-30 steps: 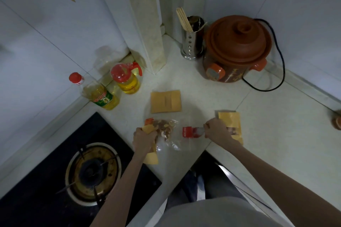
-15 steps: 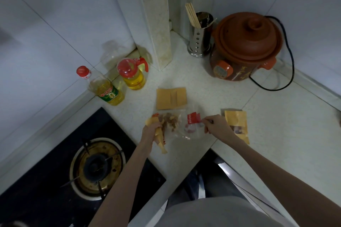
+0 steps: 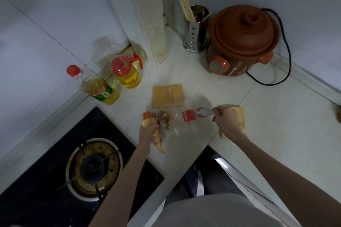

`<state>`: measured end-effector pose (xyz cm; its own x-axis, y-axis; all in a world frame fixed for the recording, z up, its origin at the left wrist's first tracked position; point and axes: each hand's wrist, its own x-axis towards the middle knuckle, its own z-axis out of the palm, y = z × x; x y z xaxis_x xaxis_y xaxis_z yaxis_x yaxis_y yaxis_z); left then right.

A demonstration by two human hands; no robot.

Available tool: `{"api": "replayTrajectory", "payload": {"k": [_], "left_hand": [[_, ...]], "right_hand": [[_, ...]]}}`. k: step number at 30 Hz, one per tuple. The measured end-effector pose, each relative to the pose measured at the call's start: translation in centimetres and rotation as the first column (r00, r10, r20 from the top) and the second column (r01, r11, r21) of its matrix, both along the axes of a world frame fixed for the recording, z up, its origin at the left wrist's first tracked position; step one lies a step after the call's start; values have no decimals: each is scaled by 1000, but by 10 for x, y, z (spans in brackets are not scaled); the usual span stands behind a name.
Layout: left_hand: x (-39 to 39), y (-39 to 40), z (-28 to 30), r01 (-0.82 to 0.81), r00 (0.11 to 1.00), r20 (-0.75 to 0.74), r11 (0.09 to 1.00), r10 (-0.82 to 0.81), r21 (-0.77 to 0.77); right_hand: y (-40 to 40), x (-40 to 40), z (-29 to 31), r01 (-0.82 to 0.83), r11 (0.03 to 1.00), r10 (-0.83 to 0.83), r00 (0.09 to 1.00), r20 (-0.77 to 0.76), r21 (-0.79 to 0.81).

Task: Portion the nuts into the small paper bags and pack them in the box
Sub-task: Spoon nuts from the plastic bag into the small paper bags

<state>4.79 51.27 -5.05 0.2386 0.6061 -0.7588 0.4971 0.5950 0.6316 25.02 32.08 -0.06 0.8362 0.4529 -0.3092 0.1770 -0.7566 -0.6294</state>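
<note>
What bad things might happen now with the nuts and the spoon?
1. The paper bag looks crumpled in the left hand, so nuts may miss it.
2. The spoon in the right hand may spill nuts onto the counter.
3. The stove is close; strays might roll there.

Table (image 3: 276, 134) open to the right of the right hand (image 3: 226, 122); bare surface runs to the wall. Back corner blocked by clay pot (image 3: 243, 40) and utensil holder (image 3: 195, 31), touching or nearly so. Oil bottles (image 3: 114, 83) stand along the left wall. Gas burner (image 3: 92, 167) bounds the near left. Flat paper bags (image 3: 167, 95) lie between the bottles and the pot, low enough to pass over.
</note>
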Motion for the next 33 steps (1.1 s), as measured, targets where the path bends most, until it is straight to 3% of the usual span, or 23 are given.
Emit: {"api": "replayTrajectory", "payload": {"k": [8,13,19,23,28,33], "left_hand": [[-2,-3,-3,-19,999,30,1000,19,0],[0,-3,1,10,998,64,1000,-8,-20],[0,-12,6,61,987,146,998,-62,14],[0,-11,7,50,989,141,999,-51,6],[-6,-5,12,46,970,235,995,-66,89],[-3,-5,17,38,960,272,995,-62,92]], "right_hand": [[21,-2,-14,-127,990,124,991,-52,-55],[29,-8,-11,-202,975,221,922,-319,91],[39,-12,-15,-91,990,110,974,-200,105],[42,-12,-9,-290,954,299,925,-234,72],[30,-8,-2,-206,959,246,947,-206,195],[32,-10,0,-265,950,284,954,-99,165]]}}
